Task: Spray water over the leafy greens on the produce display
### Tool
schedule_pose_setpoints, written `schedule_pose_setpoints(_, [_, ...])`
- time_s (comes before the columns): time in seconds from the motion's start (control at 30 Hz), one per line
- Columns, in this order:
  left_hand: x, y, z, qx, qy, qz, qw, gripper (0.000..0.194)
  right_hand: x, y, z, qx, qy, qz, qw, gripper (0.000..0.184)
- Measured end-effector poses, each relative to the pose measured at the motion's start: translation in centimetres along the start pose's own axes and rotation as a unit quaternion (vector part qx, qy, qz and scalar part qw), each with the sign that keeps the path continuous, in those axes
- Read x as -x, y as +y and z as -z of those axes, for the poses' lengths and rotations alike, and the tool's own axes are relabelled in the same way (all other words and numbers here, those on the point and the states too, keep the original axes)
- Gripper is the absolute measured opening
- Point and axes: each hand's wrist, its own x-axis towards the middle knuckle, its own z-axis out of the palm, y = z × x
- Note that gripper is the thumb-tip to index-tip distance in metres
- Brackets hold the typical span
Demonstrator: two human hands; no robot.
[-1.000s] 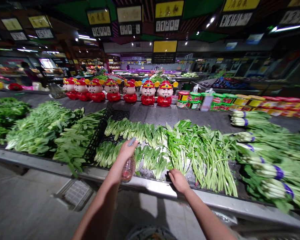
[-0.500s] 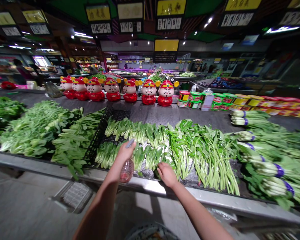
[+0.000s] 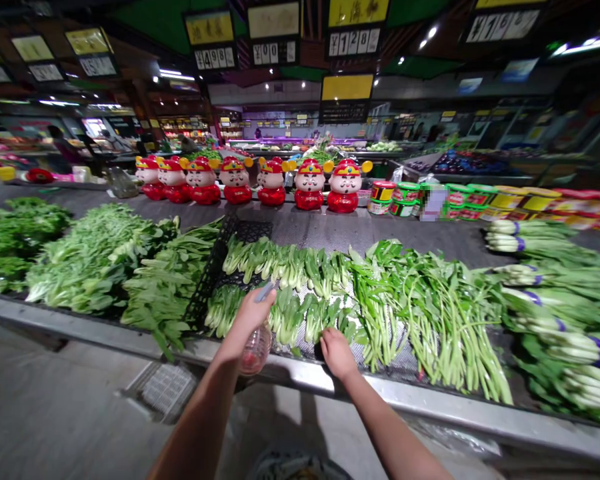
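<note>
My left hand (image 3: 247,313) is closed round a small clear spray bottle (image 3: 257,347) with a grey nozzle, held over the front row of bok choy (image 3: 290,313). My right hand (image 3: 336,351) rests with curled fingers on the bok choy at the front edge of the display, just beside the long-stemmed greens (image 3: 430,313). What the right fingers grip, if anything, is hidden by the leaves.
A metal ledge (image 3: 430,400) runs along the front of the stall. Leafy greens (image 3: 95,257) lie to the left, banded bundles (image 3: 555,320) to the right. Red figurines (image 3: 270,181) and tins (image 3: 405,200) line the back. A floor drain grate (image 3: 165,390) is below left.
My right hand has slid left along the front edge from the long-stemmed greens to the bok choy. My left hand with the bottle has stayed almost still.
</note>
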Motion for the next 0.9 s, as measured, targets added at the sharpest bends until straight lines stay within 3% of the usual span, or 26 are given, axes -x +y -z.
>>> schedule_pose_setpoints(0.33, [-0.6, -0.3, 0.9, -0.019, -0.017, 0.013, 1.0, 0.036, 0.2, -0.2, -0.2, 0.014, 0.014, -0.015, 1.0, 0.036])
schedule_pose_setpoints(0.57, [0.1, -0.1, 2.4, -0.045, 0.018, -0.037, 0.998, 0.034, 0.2, -0.2, -0.3, 0.023, 0.021, -0.02, 0.999, 0.038])
schedule_pose_setpoints(0.9, [-0.3, -0.2, 3.9, -0.1, 0.056, -0.03, 0.993, 0.031, 0.0, -0.1, -0.3, 0.041, 0.012, -0.016, 0.999, 0.033])
